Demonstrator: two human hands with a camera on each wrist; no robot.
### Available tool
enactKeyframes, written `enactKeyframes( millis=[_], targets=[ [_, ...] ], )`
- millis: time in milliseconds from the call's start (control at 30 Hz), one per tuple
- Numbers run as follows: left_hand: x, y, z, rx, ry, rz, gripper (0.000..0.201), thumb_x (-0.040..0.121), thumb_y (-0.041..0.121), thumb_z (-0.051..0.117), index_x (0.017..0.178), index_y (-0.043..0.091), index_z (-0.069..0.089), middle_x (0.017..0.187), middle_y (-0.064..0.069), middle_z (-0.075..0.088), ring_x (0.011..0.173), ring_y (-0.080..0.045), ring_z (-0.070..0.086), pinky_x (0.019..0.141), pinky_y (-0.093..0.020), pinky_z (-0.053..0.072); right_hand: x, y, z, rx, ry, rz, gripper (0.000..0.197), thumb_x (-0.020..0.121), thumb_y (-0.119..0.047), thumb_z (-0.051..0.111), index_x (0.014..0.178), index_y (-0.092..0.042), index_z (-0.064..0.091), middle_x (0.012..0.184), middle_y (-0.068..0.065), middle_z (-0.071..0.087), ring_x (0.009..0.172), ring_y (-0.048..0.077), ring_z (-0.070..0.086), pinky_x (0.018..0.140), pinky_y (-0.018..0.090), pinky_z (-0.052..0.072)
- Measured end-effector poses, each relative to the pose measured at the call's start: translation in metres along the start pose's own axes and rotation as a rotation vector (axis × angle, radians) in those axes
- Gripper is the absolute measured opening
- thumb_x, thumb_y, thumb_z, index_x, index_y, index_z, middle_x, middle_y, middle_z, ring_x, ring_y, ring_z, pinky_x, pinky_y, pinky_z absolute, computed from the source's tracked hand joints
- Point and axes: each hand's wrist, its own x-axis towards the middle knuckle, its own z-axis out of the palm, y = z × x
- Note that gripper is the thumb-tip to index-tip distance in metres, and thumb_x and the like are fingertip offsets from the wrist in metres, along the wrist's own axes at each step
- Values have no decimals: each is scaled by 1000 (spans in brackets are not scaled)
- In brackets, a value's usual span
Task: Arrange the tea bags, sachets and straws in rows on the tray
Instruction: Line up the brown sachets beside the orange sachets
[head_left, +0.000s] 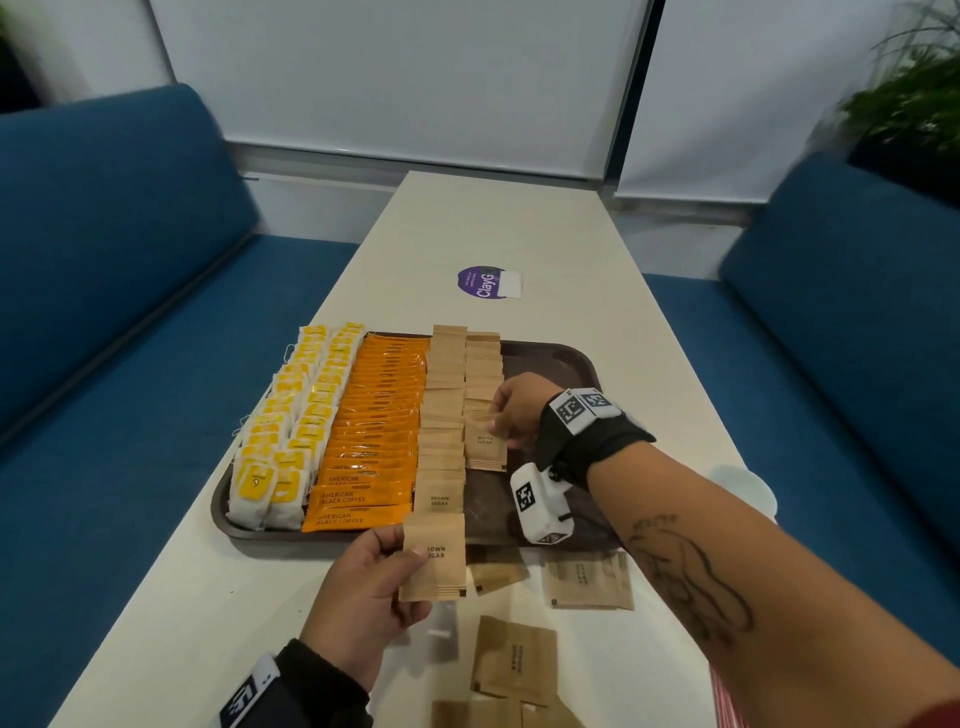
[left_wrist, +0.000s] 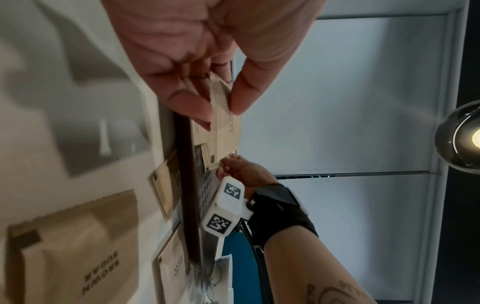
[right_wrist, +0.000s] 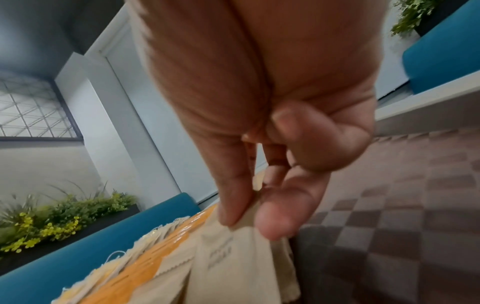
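Head view shows the counter (head_left: 597, 249) carrying a brown tray (head_left: 566, 364) that is well filled: two rows of yellow tea bags (head_left: 291, 415) on the left, a row of orange coffee sachets (head_left: 379, 415) beside them, then one long row of brown sugar sachets (head_left: 441, 415) and a shorter second row (head_left: 483, 384) to its right. The step in hand looks like extending that short row. The right hand (head_left: 514, 410) pinches the nearest sachet of the short row (head_left: 485, 447) between fingertip and thumb, setting it against the ones behind. The left hand (head_left: 363, 587) waits at the tray's near edge, thumb and fingers gripping a small stack of sugar sachets (head_left: 434, 556).

Next, I judge, the right hand must let go without dragging the sachet askew, take one from the stack and lap it evenly over the last.

More loose sachets (head_left: 589, 579) lie on the counter near the person, some cut off by the bottom of the picture. I cannot make out any straws for certain; a pale blurred shape beside the left hand is unclear. How many sachets the stack holds cannot be counted.
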Motion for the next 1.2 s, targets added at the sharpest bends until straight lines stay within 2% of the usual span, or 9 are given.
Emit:
enactKeyframes(
  millis=[133,267,400,567,733,833,933,1033,1200],
  targets=[
    [2,-2,-4,-4,4,-18,15,90,2,53,102,10,57,91,-14,70,80,-28,63,55,-31,44,10,0,2,-26,40,-10,13,82,-9,70,81,-10,57,80,7,65,68,16,63,70,28,57],
    [2,0,-3,-17,-2,-10,15,89,2,53,101,11,57,91,-12,70,78,-26,64,55,-30,46,2,0,-5,-42,95,-18,22,83,-13,71,101,-5,60,89,6,63,85,22,63,86,37,55],
    [3,4,4,-23,-33,1,17,90,2,53,103,12,56,97,-13,68,84,-28,64,57,-31,49,-29,0,-18,45,110,-117,16,84,-19,71,90,-16,57,91,1,61,76,13,59,57,23,46],
    [2,5,12,-40,-64,11,24,90,-6,47,107,9,55,103,-15,66,90,-32,64,49,-27,53,-78,12,-10,125,-35,-180,14,82,-31,71,86,-18,65,77,-5,66,63,5,56,55,19,43],
    [-1,4,21,-56,-81,44,24,89,-8,48,103,10,57,96,-13,66,83,-28,64,46,-24,52,-109,34,19,319,-172,-143,19,82,-24,71,94,-10,68,81,-1,69,66,7,61,62,18,51],
    [-3,1,25,-69,-91,55,24,88,-7,49,103,10,57,96,-14,65,80,-26,65,46,-23,52,-122,45,34,513,-148,-141,5,86,-14,67,87,-10,63,74,4,66,51,7,56,42,14,40],
    [-5,-1,29,-61,-86,58,26,89,-6,50,106,12,58,99,-13,65,83,-24,64,53,-27,52,-123,54,40,572,-81,-160,10,88,-9,64,79,-13,60,68,6,62,46,7,53,37,15,34],
    [-6,0,29,-61,-49,59,30,90,-3,51,114,15,56,108,-9,61,88,-22,59,66,-33,49,-123,56,35,572,24,-123,10,89,-11,62,80,-14,60,69,7,61,49,8,53,42,17,40],
    [-2,2,20,-35,35,34,40,92,8,52,130,19,47,123,0,52,107,-21,52,77,-37,46,-109,52,15,510,209,-83,8,93,-12,56,90,-16,61,92,4,66,73,10,60,67,19,53]
  ],
)
